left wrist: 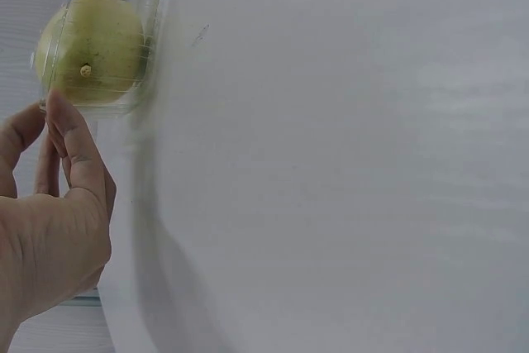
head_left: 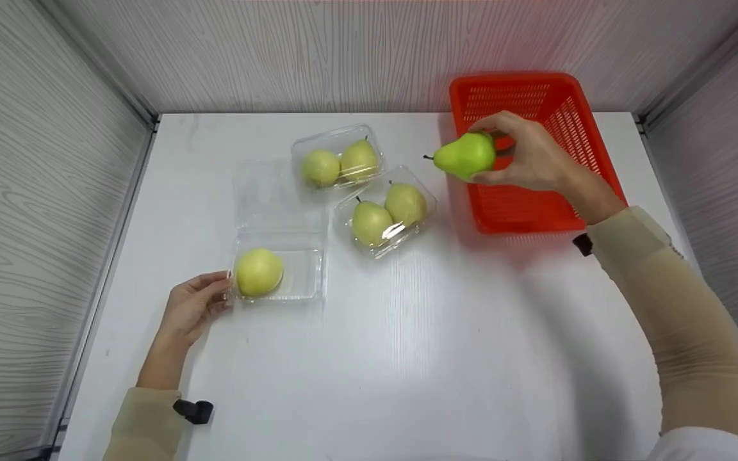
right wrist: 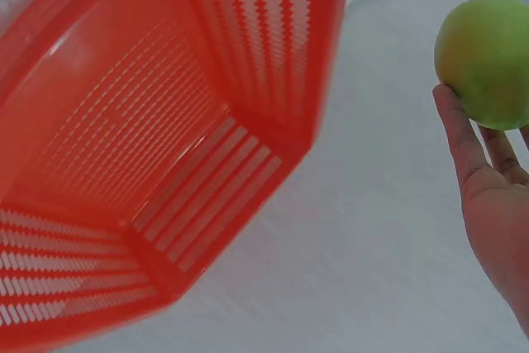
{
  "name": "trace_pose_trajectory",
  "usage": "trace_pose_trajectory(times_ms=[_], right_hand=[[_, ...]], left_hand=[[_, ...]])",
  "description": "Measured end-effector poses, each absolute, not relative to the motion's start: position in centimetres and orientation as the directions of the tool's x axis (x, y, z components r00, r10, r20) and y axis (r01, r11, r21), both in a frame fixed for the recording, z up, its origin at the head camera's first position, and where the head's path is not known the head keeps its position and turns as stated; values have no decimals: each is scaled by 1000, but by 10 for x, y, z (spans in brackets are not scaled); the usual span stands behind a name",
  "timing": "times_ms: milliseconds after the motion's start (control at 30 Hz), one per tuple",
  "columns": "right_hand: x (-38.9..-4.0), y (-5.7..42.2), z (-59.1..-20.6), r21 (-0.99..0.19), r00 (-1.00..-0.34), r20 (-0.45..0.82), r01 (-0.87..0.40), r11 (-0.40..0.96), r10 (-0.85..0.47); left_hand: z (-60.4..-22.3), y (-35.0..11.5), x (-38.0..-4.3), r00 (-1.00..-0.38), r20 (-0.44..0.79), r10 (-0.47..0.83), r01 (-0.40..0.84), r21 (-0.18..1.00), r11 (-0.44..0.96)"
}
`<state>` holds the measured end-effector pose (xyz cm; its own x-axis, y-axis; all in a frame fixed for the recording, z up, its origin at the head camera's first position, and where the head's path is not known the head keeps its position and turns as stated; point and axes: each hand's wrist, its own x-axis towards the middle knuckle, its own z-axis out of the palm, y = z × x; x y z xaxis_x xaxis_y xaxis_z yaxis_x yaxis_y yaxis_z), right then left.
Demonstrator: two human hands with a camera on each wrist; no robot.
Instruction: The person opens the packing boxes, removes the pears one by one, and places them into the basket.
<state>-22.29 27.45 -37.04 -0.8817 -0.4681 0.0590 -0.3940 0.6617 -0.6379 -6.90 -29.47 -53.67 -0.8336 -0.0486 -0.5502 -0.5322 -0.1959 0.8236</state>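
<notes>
My right hand (head_left: pixel 526 153) holds a green pear (head_left: pixel 468 155) by its wide end, over the left side of the red basket (head_left: pixel 523 221), with the stem pointing left. In the right wrist view the fingers curve around the bottom of the pear (right wrist: pixel 488 64). At the left, my left hand (head_left: pixel 195 306) pinches the left rim of an unlidded clear plastic box (head_left: pixel 302 275). One yellow pear (head_left: pixel 259 272) lies in that box's left half, and its raised lid (head_left: pixel 273 195) lies folded back behind. The left wrist view shows thumb and fingertips at the box's edge, beside the pear (left wrist: pixel 95 47).
Two closed clear boxes stand mid-table, each holding two yellow pears: a rear box (head_left: pixel 337 137) and a nearer box (head_left: pixel 387 246). The white table (head_left: pixel 407 358) is bounded by grey wood-grain panels (head_left: pixel 343 57) at the back and sides.
</notes>
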Motion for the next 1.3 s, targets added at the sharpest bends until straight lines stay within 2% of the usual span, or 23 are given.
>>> trace_pose_trajectory(times_ms=[167,433,767,1300], right_hand=[[-232,298,-372,-609,-916,28,-333,719,-401],[-246,326,-389,-583,-953,-99,-179,793,-288],[-260,346,-414,-554,-949,-215,-75,829,-230],[-262,348,-438,-502,-902,-355,-40,864,-248]], left_hand=[[-537,-295,-69,-833,-550,-52,-533,825,-187],[-537,-295,-69,-832,-550,-74,-533,830,-165],[-538,-294,-67,-846,-530,-60,-514,840,-173],[-539,-293,-68,-846,-530,-66,-512,840,-180]])
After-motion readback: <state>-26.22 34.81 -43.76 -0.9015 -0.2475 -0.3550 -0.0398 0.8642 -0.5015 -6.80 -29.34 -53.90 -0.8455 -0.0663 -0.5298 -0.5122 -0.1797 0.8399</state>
